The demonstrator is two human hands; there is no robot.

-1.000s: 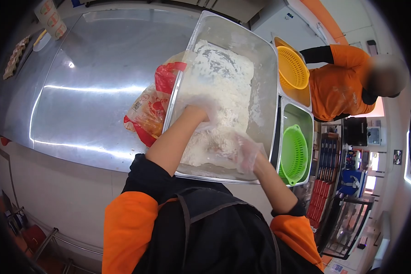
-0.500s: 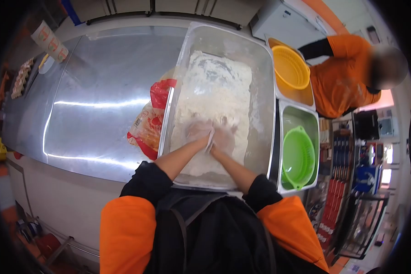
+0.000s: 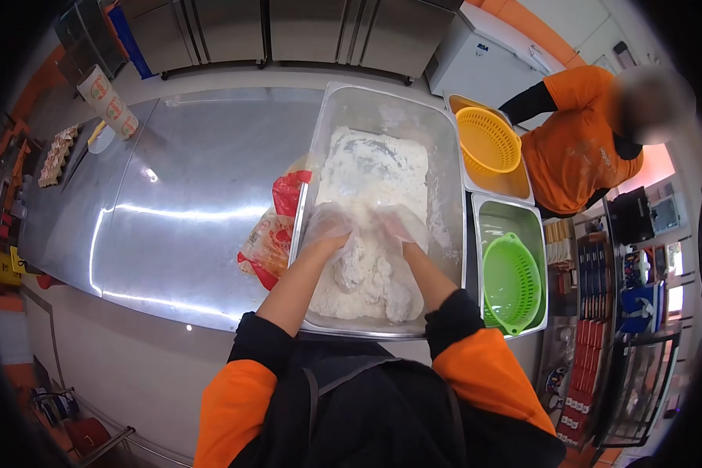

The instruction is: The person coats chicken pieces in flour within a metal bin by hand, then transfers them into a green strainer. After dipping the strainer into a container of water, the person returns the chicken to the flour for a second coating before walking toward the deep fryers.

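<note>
A deep metal tray (image 3: 442, 168) holds a bed of white flour (image 3: 407, 162). Both my hands are inside it, in clear plastic gloves. My left hand (image 3: 329, 222) is at the left of the flour, and my right hand (image 3: 402, 224) lies across from it, apart from it. Their fingers look loosely stretched toward the flour between them, though dust and blur soften the tips. Just below the hands, several lumpy flour-coated pieces (image 3: 363, 273) are heaped near the tray's front end. What is under the coating cannot be seen.
Left of the tray, a red and clear plastic bag (image 3: 261, 238) lies on the steel table (image 3: 187, 187). To the right are a yellow basket (image 3: 487, 140) and a green basket (image 3: 512, 282) in metal pans. A person in orange (image 3: 573, 136) stands beyond them.
My hands were together over the flour and have parted to either side. The flour-coated pieces now show in the front of the tray. My view has tilted up slightly.
</note>
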